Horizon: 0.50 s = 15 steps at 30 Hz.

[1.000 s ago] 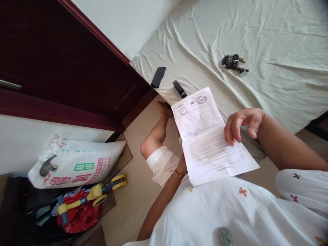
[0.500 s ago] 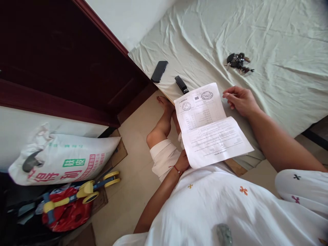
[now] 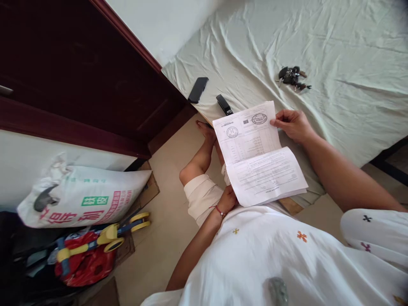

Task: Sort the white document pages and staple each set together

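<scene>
White printed papers (image 3: 264,176) with two round stamps lie across my lap, folded so that a lower flap overlaps the upper sheet. My left hand (image 3: 228,199), with a red cord at the wrist, holds their lower left edge; the paper hides its fingertips. At the upper right edge, my right hand (image 3: 295,124) pinches the sheet between thumb and fingers. Just beyond the top of the papers lies a black stapler (image 3: 224,104) on the bed sheet.
A dark phone (image 3: 198,89) lies near the corner of the bed (image 3: 344,106), and a bunch of keys (image 3: 292,77) farther right. On the left are a dark red door (image 3: 73,63), a white sack (image 3: 79,195) and a yellow-blue toy trike (image 3: 105,238).
My right hand has moved left and closed on the papers' upper right edge, from which it was apart. The papers have shifted slightly left.
</scene>
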{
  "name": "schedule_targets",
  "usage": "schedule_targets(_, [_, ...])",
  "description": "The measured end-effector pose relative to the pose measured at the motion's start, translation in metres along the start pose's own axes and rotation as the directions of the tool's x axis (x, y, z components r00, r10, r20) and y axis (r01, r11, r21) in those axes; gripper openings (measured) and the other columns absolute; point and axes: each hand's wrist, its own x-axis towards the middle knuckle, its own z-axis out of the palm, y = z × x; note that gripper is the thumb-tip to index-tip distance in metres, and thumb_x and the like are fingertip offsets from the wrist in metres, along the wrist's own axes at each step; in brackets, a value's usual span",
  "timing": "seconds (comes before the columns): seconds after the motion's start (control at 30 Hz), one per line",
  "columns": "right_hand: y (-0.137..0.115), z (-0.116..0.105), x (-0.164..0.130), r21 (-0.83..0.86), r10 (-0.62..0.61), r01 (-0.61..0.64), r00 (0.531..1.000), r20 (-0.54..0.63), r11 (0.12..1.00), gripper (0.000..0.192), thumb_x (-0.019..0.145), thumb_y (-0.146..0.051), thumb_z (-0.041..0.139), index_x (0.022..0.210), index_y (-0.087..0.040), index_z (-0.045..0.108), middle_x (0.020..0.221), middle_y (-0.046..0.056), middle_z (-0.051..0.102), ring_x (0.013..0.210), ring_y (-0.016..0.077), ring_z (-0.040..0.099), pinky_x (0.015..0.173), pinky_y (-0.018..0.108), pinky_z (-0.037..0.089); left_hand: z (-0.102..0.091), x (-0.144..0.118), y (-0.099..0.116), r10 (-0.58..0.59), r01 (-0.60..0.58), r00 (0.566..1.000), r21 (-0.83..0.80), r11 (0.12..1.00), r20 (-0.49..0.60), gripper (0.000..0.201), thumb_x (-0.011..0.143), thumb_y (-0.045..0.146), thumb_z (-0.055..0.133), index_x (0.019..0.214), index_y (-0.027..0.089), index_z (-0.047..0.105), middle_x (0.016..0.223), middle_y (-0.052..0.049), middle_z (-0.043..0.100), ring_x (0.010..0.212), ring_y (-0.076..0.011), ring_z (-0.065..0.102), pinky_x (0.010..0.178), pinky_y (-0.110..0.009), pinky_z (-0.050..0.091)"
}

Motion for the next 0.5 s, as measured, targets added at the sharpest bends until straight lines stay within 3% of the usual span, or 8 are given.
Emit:
schedule_targets(0.07, [0.001,0.0,0.0,0.01,-0.004,0.004,1.0,0.009,1.0,0.033,0.079,-0.045,0.089,0.077,-0.021,0.067,0.07,0.001,0.058,0.062,0.0121,0.044,0.055,0.028,0.034,0.002,-0.001,-0.001,-0.048,0.048,0.999,-0.019,0.999,0.003,0.05,0.073,0.057,0.09,0.088,0.011,0.079,0.088,-0.009,0.08,0.089,-0.0254,0.075,0.092,-0.044,0.06])
schedule_targets(0.17, [0.004,0.001,0.001,0.032,-0.016,0.016,1.0,0.001,0.999,0.024,0.079,-0.037,0.088,0.083,-0.022,0.07,0.071,0.0,0.061,0.062,0.0119,0.045,0.056,0.028,0.034,0.006,-0.004,0.002,-0.114,0.113,0.993,-0.056,0.992,-0.009,0.053,0.058,0.057,0.096,0.079,0.012,0.078,0.067,-0.006,0.074,0.067,-0.0194,0.067,0.074,-0.036,0.057])
schedule_targets(0.33, [0.01,0.003,0.004,0.121,-0.045,0.048,0.999,-0.031,0.991,0.025,0.077,-0.026,0.09,0.085,-0.023,0.067,0.07,-0.002,0.06,0.06,0.0106,0.046,0.056,0.027,0.035,0.011,-0.005,0.006,-0.199,0.197,0.98,-0.085,0.977,-0.012,0.04,0.056,0.048,0.091,0.068,0.015,0.071,0.043,0.006,0.048,0.042,-0.0053,0.036,0.045,-0.022,0.03])
schedule_targets(0.43, [0.009,0.002,0.003,0.117,-0.064,0.066,0.998,-0.021,0.991,0.027,0.078,-0.031,0.091,0.078,-0.022,0.065,0.071,-0.002,0.06,0.062,0.0106,0.045,0.054,0.026,0.035,0.013,-0.003,0.004,-0.228,0.226,0.974,-0.097,0.969,-0.011,0.035,0.057,0.045,0.086,0.061,0.017,0.065,0.039,0.01,0.037,0.037,-0.0024,0.023,0.042,-0.02,0.019])
schedule_targets(0.5, [0.006,0.001,0.002,0.134,-0.065,0.066,0.998,-0.007,0.989,0.028,0.077,-0.033,0.093,0.077,-0.022,0.066,0.069,-0.002,0.057,0.06,0.01,0.043,0.052,0.026,0.033,0.013,-0.002,0.002,-0.23,0.227,0.973,-0.107,0.968,-0.019,0.033,0.056,0.041,0.086,0.061,0.017,0.064,0.039,0.01,0.038,0.038,-0.0022,0.024,0.042,-0.019,0.019])
